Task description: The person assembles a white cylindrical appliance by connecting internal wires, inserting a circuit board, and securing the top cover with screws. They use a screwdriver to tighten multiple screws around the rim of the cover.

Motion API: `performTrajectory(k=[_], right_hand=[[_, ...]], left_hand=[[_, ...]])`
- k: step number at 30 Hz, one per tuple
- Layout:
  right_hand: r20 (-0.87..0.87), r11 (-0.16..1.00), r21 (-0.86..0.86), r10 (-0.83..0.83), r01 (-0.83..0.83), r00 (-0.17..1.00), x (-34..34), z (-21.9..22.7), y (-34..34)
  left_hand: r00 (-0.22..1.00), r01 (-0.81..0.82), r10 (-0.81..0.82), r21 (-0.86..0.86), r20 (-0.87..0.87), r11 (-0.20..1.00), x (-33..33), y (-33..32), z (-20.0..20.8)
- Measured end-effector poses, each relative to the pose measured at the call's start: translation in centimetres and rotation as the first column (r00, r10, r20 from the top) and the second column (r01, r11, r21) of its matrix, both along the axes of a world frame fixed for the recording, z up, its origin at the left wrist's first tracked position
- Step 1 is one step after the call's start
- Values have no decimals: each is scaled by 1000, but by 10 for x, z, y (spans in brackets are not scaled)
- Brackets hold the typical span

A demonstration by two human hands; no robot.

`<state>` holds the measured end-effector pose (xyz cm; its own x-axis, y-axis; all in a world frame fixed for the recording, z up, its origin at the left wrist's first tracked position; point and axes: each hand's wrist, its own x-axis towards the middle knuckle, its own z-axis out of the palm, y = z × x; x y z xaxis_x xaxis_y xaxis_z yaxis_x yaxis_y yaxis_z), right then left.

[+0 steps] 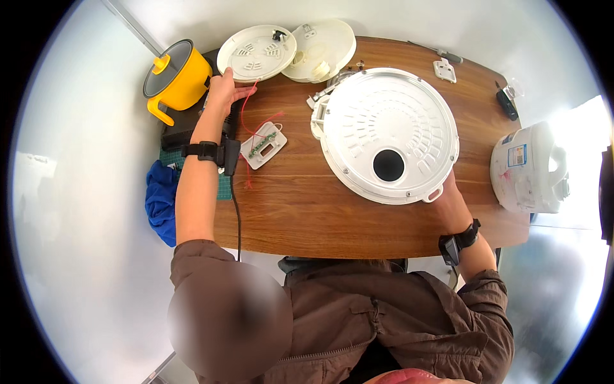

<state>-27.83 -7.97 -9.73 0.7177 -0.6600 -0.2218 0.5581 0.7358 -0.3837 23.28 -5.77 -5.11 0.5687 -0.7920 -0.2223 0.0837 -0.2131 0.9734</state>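
My left hand (222, 93) is at the near left edge of a white round vented cover (256, 64), thumb at its rim and the other fingers reaching along below it. A small black part (279, 34) sits on that cover. My right hand (449, 206) holds a large white round housing (358, 128) by its lower right edge, beside a loop-shaped tab; most of its fingers are hidden beneath. The housing has slots, screws round its rim and a dark round hole (388, 166). Between my hands lies a small white plate with a green circuit board (262, 146) and red wires (245, 118).
Another white round shell (339, 45) is at the back. A yellow pot (185, 89) stands back left, above a blue cloth (161, 198). To the right are a screwdriver (451, 57), a white bracket (445, 71), a black tool (506, 104) and a white jug (521, 173).
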Motion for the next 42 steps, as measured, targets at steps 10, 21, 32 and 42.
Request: performTrajectory(k=[10, 21, 32, 42], right_hand=[[43, 998, -5, 56, -55, 998, 11, 4, 1], [-698, 940, -340, -233, -27, 677, 9, -4, -15], [-434, 214, -820, -837, -530, 334, 5, 10, -43], [-97, 28, -555, -995, -831, 32, -5, 31, -85]], left_hand=[[268, -302, -227, 305, 936, 903, -14, 38, 36], [594, 522, -201, -182, 779, 833, -175, 64, 81], [781, 624, -559, -301, 279, 721, -187, 25, 58], [793, 610, -571, -286, 212, 739, -184, 11, 69]])
